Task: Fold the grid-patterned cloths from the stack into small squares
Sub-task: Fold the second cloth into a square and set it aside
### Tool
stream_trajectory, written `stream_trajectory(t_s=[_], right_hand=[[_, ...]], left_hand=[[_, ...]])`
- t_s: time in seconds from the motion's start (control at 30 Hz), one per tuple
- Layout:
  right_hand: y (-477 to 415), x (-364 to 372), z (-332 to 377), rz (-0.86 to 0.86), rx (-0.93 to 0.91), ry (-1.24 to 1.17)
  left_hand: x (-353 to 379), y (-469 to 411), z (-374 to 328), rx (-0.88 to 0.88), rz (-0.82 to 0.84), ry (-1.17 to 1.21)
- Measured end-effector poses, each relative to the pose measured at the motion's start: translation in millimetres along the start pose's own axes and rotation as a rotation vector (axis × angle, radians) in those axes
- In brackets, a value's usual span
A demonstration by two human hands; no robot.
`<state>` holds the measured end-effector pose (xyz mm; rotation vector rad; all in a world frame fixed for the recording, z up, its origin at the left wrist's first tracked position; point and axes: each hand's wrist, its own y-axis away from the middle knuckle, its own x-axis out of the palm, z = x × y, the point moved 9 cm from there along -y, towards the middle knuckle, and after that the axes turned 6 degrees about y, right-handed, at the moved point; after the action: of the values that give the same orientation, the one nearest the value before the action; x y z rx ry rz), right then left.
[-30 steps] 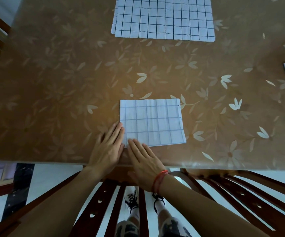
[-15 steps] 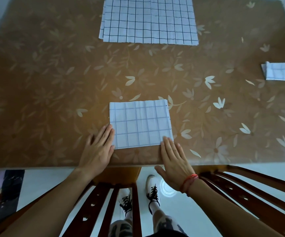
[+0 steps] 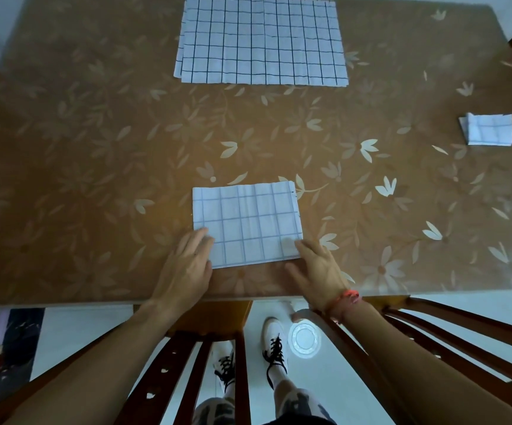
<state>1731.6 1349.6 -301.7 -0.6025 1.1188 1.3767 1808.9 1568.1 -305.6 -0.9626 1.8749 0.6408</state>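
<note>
A partly folded grid-patterned cloth (image 3: 247, 223) lies flat as a rectangle near the table's front edge. My left hand (image 3: 185, 268) rests with straight fingers on its near left corner. My right hand (image 3: 317, 271) touches its near right corner, fingers extended; whether the fingertips pinch the edge is not clear. The stack of unfolded grid cloths (image 3: 261, 41) lies at the far middle of the table. A small folded square of cloth (image 3: 488, 133) sits at the right.
The brown table (image 3: 95, 164) has a glossy flower-patterned cover. Wooden chair backs (image 3: 432, 342) stand below the front edge, with more chairs at the far right and left edges. My feet and a round white object (image 3: 304, 338) show on the floor.
My right hand slid from beside the left hand along the near edge to the cloth's right corner. My left hand stayed at the left corner.
</note>
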Motion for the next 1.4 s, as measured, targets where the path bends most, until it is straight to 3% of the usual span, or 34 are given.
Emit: stream_trajectory(t_s=[0.1,0.23,0.4,0.87,1.13,1.4], right_hand=[[-15.3,-26.2,-15.7,-0.014,0.233,-0.184],[-22.5,-20.5,-61.4,0.065,0.594,-0.506],[-24.4,-9.2,-64.8,0.124,0.741,-0.838],[-36.6,-4.3,-54.2,0.302,0.779,-0.803],[-53.4,-5.3,-47.2,0.327,0.735,-0.634],[-83.2,-15.8,-39.4,0.133,0.538,-0.369]], left_hand=[[5.1,-5.5,-17.7,0.086,-0.007,0.009],[14.3,-10.0,-17.2,0.051,0.038,-0.020],[10.2,-10.1,-18.9,0.018,0.035,-0.001],[8.8,-8.3,-15.1,-0.040,0.046,0.073],[6.9,-7.7,-14.7,-0.072,0.035,0.073],[10.0,-6.9,-15.4,-0.067,0.061,0.089]])
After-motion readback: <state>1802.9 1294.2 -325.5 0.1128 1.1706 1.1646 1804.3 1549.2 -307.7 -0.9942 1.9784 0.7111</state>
